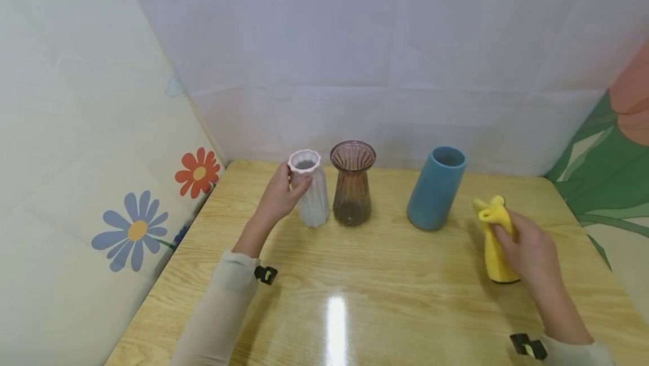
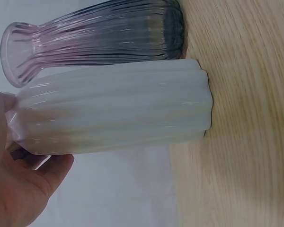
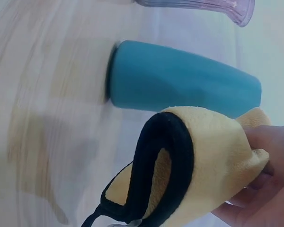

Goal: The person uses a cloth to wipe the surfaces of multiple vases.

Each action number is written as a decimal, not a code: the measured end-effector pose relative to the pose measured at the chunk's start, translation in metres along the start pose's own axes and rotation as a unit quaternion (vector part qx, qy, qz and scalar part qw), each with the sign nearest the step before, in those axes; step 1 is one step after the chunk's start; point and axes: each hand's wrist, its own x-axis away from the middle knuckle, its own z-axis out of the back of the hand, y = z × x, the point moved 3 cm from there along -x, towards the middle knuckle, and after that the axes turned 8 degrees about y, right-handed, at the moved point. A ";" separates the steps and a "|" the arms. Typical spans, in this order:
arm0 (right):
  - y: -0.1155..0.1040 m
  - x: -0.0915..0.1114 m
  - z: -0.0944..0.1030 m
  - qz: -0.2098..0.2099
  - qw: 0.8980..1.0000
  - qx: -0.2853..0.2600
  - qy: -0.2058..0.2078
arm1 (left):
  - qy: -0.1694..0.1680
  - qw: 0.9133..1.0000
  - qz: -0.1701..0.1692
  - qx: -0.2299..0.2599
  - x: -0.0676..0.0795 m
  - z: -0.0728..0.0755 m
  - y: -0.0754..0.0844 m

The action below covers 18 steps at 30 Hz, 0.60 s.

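Observation:
My left hand [image 1: 279, 194] grips a white fluted vase [image 1: 313, 200] just below its scalloped rim, thumb across the front. In the left wrist view the vase [image 2: 113, 106] has its base right at the wooden tabletop. Close on its right stands a purple-brown ribbed glass vase [image 1: 352, 191]. On the right, my right hand [image 1: 532, 248] holds a bunched yellow cloth [image 1: 497, 248] over the table. Dark edging and a small loop show on the cloth [image 3: 213, 161] in the right wrist view. Nearest to that hand is a smooth blue vase [image 1: 435, 191].
The wooden table [image 1: 395, 293] runs back to a pale hanging sheet [image 1: 355, 62]. Flower-printed panels [image 1: 76, 146] close it in on the left and right. Glare lies on the tabletop near the front.

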 end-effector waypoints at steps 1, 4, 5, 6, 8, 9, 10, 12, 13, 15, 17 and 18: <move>-0.002 0.000 0.001 0.000 1.000 -0.002 0.002 | 0.000 1.000 0.000 0.000 0.001 0.000 0.000; -0.007 0.001 0.002 0.003 1.000 -0.004 0.010 | 0.004 1.000 -0.005 0.000 0.003 0.001 0.002; -0.009 0.001 0.003 0.003 1.000 -0.005 0.013 | 0.005 1.000 -0.007 0.001 0.004 0.001 0.003; -0.010 0.001 0.004 0.004 1.000 -0.006 0.017 | 0.006 1.000 -0.010 0.002 0.004 0.001 0.004; -0.013 0.002 0.005 0.007 1.000 -0.009 0.027 | 0.009 1.000 -0.014 0.000 0.005 0.001 0.004; -0.015 0.002 0.006 0.008 0.999 -0.011 0.031 | 0.010 1.000 -0.016 0.001 0.006 0.001 0.005; -0.016 0.002 0.007 0.010 0.999 -0.013 0.036 | 0.010 1.000 -0.018 0.001 0.007 0.001 0.005; -0.020 0.003 0.008 0.015 0.999 -0.017 0.044 | 0.011 1.000 -0.019 0.005 0.008 0.001 0.005; -0.021 0.003 0.009 0.018 0.998 -0.018 0.049 | 0.010 1.000 -0.020 0.006 0.008 0.001 0.005; -0.024 0.004 0.010 0.021 0.998 -0.021 0.055 | 0.011 1.000 -0.021 0.010 0.010 0.001 0.005; -0.026 0.005 0.012 0.022 0.998 -0.025 0.062 | 0.012 1.000 -0.022 0.012 0.012 0.001 0.006; -0.028 0.005 0.012 0.022 0.997 -0.027 0.065 | 0.012 1.000 -0.024 0.013 0.012 0.001 0.007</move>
